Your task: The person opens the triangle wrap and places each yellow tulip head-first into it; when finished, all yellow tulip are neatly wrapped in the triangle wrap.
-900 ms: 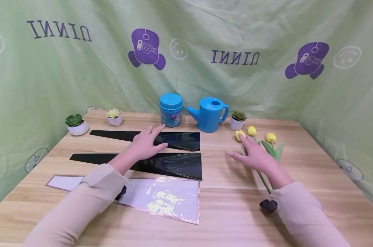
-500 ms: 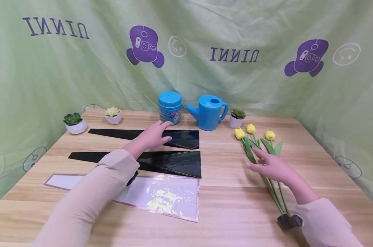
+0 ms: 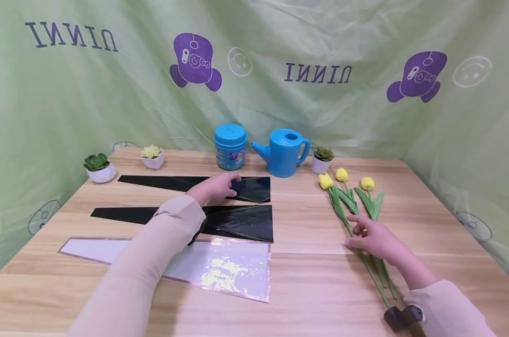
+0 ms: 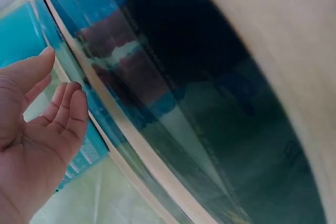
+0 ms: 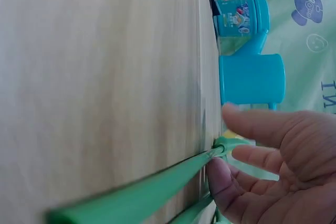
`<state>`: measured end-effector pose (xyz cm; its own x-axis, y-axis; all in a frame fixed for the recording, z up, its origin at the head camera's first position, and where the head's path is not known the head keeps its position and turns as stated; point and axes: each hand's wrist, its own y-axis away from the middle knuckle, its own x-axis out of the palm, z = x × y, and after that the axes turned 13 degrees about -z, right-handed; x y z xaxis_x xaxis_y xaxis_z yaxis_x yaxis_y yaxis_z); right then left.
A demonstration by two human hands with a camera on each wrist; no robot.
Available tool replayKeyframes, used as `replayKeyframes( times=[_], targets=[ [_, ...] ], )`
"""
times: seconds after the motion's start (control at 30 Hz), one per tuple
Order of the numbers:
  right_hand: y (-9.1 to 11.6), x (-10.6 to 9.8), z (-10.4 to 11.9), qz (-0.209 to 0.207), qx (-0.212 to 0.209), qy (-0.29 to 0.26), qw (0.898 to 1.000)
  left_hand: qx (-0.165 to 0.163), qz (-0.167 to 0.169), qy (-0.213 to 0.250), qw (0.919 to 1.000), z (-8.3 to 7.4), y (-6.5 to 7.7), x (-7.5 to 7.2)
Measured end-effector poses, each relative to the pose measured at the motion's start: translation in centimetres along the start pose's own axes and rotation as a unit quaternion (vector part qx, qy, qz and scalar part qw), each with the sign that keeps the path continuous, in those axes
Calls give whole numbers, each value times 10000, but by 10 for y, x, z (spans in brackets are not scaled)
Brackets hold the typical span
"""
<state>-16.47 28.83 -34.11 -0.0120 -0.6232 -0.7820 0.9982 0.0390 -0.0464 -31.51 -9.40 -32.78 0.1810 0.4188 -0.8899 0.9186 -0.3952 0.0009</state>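
Observation:
In the head view my left hand [image 3: 215,186] hovers over the upper black tapered sheet [image 3: 256,188], holding nothing. The left wrist view shows its fingers loosely bent, thumb apart. Below lie a second black sheet [image 3: 248,222] and a white clear-bordered sheet [image 3: 237,269]. On the right, my right hand [image 3: 374,238] is at the green stems of three yellow tulips: the left tulip [image 3: 325,181], the middle tulip [image 3: 341,174] and the right tulip [image 3: 367,183]. In the right wrist view, a fingertip lies close to a stem [image 5: 147,190]; contact is unclear. Thumb and fingers stand apart.
Along the back stand a blue lidded tub [image 3: 230,147], a blue watering can [image 3: 285,153] and a small potted succulent [image 3: 322,160]. Two more potted plants, a pale one [image 3: 152,157] and a green one [image 3: 100,168], stand at the left. A green curtain [image 3: 254,103] surrounds the wooden table [image 3: 313,281].
My right hand has drawn back from the tulip heads toward the stems, slightly rightward. My left hand has shifted right over the upper black sheet, its fingers bending more.

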Motion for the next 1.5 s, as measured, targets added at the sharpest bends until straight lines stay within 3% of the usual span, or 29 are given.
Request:
replayKeyframes(
  times=[0.17,0.37,0.77,1.03,1.5],
  targets=[
    [-2,4,1,-40,81,29,10000,-160,12,-9,9999,6,0,0],
    [-1,7,4,-41,334,-7,9994,-121,-93,35,9999,11,-3,3],
    [-3,9,3,-40,589,-255,9979,-457,-124,479,9977,17,-5,6],
    [-4,11,3,-101,791,-277,9964,-328,-254,646,9970,22,-10,10],
    [-5,10,4,-202,1169,-513,9916,-509,-261,807,9951,26,-10,10]
  ],
)
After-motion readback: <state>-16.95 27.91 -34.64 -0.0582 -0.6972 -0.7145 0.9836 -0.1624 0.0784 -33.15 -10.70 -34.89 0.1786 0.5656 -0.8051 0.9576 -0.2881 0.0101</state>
